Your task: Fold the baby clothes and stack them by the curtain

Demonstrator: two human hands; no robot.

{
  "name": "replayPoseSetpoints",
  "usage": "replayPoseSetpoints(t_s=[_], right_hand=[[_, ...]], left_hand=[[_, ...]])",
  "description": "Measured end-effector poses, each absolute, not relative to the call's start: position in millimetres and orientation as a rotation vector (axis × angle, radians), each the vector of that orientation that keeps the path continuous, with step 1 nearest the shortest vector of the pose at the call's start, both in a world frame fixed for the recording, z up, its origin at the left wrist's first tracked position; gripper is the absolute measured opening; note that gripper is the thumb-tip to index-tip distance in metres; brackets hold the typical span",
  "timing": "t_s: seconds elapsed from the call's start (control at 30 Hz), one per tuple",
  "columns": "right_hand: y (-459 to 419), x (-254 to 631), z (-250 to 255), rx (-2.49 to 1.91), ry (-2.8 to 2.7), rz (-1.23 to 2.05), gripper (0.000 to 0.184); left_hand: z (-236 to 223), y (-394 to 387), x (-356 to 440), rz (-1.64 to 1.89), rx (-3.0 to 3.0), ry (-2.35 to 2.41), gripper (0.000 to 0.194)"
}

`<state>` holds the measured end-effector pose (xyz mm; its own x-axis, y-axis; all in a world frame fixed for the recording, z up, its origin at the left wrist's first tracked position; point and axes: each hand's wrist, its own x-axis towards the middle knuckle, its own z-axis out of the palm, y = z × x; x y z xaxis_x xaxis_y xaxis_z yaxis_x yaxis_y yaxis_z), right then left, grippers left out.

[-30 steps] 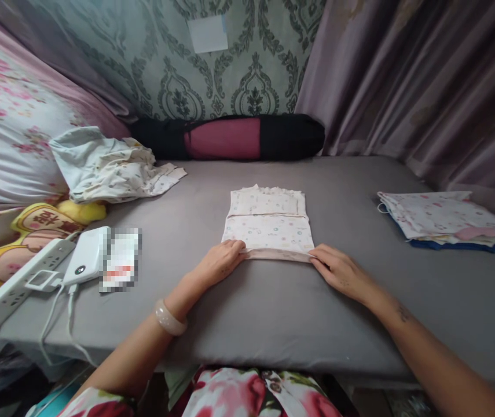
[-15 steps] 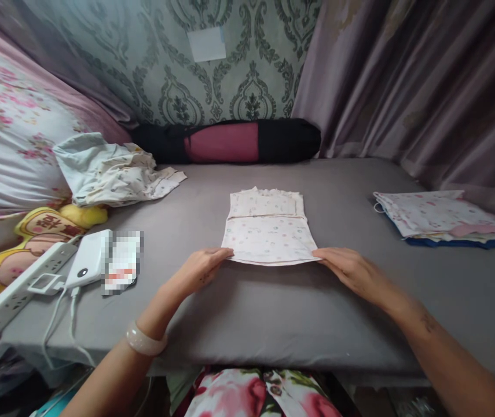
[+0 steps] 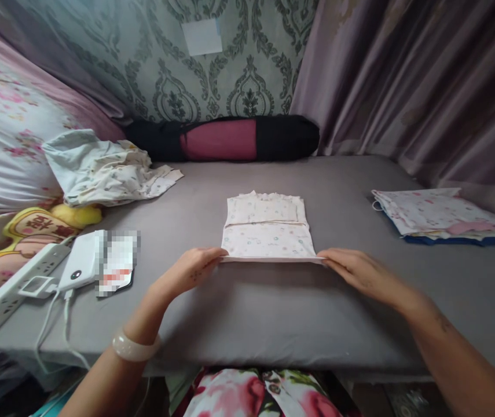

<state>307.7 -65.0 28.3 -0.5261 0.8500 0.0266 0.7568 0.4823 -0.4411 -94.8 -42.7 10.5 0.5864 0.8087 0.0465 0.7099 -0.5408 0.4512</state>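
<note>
In the middle of the grey-covered surface [image 3: 247, 324] lies a small folded garment [image 3: 268, 238], white with a faint print and a frilled far edge. A fold line crosses it from side to side. My left hand [image 3: 197, 266], with a pale bangle on its wrist, pinches the near left corner. The near right corner is pinched by my right hand [image 3: 354, 269]. Between both hands the near edge is drawn straight, and a narrow band of it shows. My fingertips are partly hidden by the cloth.
Folded clothes [image 3: 438, 214] are stacked on the right. At the back left lies a crumpled printed garment [image 3: 103, 174]. A power strip [image 3: 17, 284], white power bank [image 3: 82, 260] and yellow plush [image 3: 34, 231] sit on the left. A black and red roll [image 3: 221, 139] lies along the wall.
My hands have moved slightly apart, and the garment's near edge has gone from sagging to stretched straight. The whole view has shifted a little.
</note>
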Motion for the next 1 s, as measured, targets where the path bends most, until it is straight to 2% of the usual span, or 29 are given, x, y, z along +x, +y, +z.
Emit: replayPoseSetpoints(t_s=[0.2,0.47,1.0], right_hand=[[-40,304,17,-1.516,-2.371,0.397,0.029],[9,287,2,-1.836,-2.079,0.244,0.030],[70,261,-16,-2.100,-1.822,0.063,0.033]], left_hand=[[5,-17,-88,0.508,2.138,1.579,0.026],[-10,28,-66,0.808,1.940,1.815,0.021],[-36,94,-35,0.892,1.867,2.093,0.016]])
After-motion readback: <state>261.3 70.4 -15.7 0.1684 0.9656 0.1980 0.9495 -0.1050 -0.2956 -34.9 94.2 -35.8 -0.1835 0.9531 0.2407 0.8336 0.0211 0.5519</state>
